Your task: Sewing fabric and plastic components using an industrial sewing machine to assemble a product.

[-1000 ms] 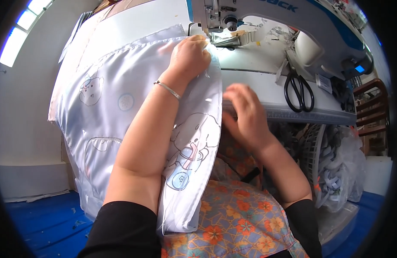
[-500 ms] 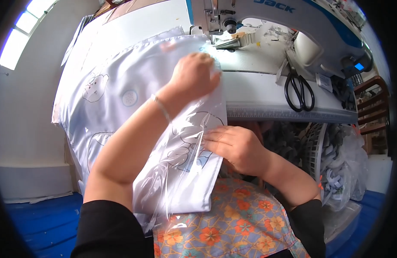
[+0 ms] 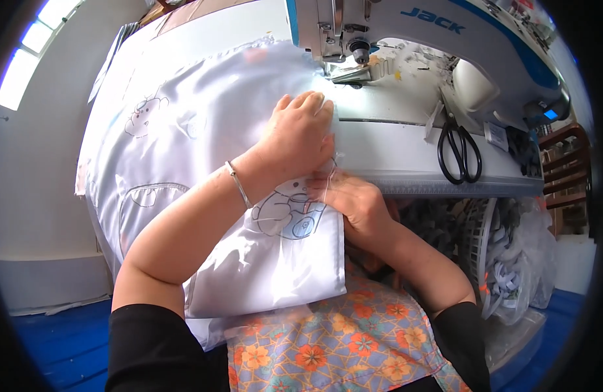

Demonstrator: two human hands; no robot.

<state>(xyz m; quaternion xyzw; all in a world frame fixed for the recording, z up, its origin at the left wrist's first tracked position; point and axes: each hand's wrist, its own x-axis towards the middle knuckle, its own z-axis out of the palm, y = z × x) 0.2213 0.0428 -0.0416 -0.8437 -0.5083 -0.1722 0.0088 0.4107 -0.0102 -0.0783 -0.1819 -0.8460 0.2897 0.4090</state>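
Observation:
A shiny pale cloth [image 3: 164, 157] with printed bear drawings spreads over the sewing table and hangs down toward my lap. Its right edge runs up to the sewing machine's [image 3: 396, 29] needle area, under a bright lamp. My left hand [image 3: 297, 134] rests on the cloth just below the needle area, fingers bent and closed on the edge. Right below it, my right hand [image 3: 353, 201] pinches the same edge, its fingertips partly over a printed bear. Clear glossy film [image 3: 229, 255] appears to cover the near part of the cloth.
Black-handled scissors [image 3: 454, 136] lie on the table right of the machine. Along the table's front edge runs a ruler strip [image 3: 438, 183]. Below stand a white basket [image 3: 476, 238] with scraps and a clear plastic bag [image 3: 536, 245]. A wooden chair [image 3: 566, 153] is at the far right.
My right hand has moved up and slightly left along the cloth edge, close under my left hand. The left hand has come slightly down, and the cloth's near part has shifted up and right.

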